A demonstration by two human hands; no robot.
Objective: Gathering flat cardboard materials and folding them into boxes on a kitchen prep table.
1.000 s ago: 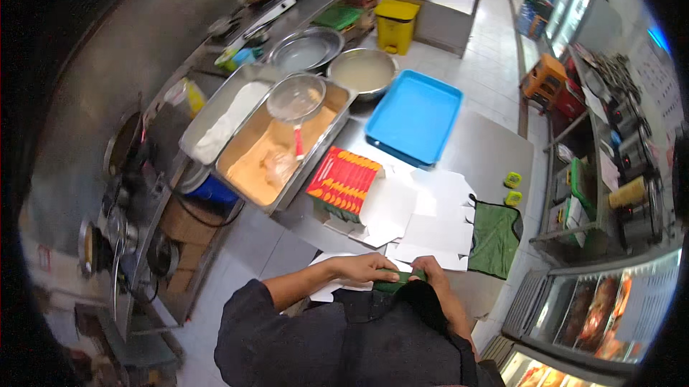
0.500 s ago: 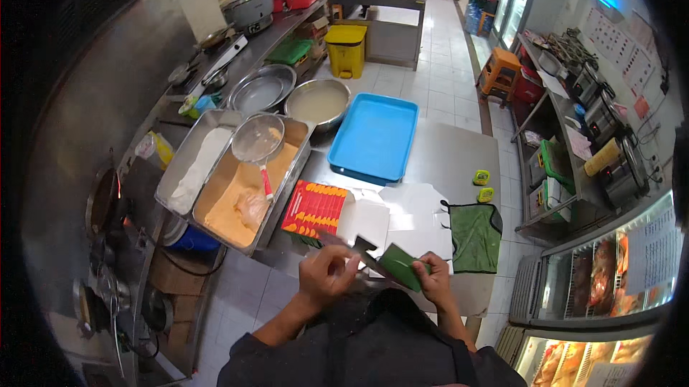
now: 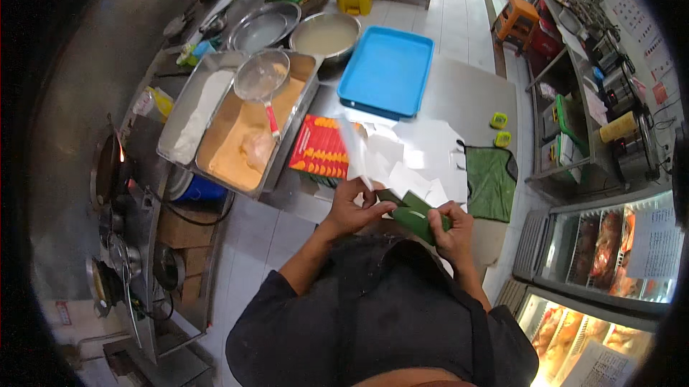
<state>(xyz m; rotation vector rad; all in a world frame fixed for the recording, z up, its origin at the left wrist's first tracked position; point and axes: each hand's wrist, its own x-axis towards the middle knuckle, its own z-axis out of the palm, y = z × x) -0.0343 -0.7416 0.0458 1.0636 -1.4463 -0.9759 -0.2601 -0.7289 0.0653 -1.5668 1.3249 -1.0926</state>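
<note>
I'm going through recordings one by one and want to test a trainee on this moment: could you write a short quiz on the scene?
1. How many small yellow-green items lie near the green cloth?
2. True or false: the left hand and the right hand both touch the green carton.
3. The red-handled strainer lies over: A) the blue tray; B) the pan of orange powder; C) the yellow bin?

Key: 1. Two. 2. True. 3. B.

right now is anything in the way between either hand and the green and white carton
Nothing visible: the left hand and right hand both hold the green and white carton directly.
</note>
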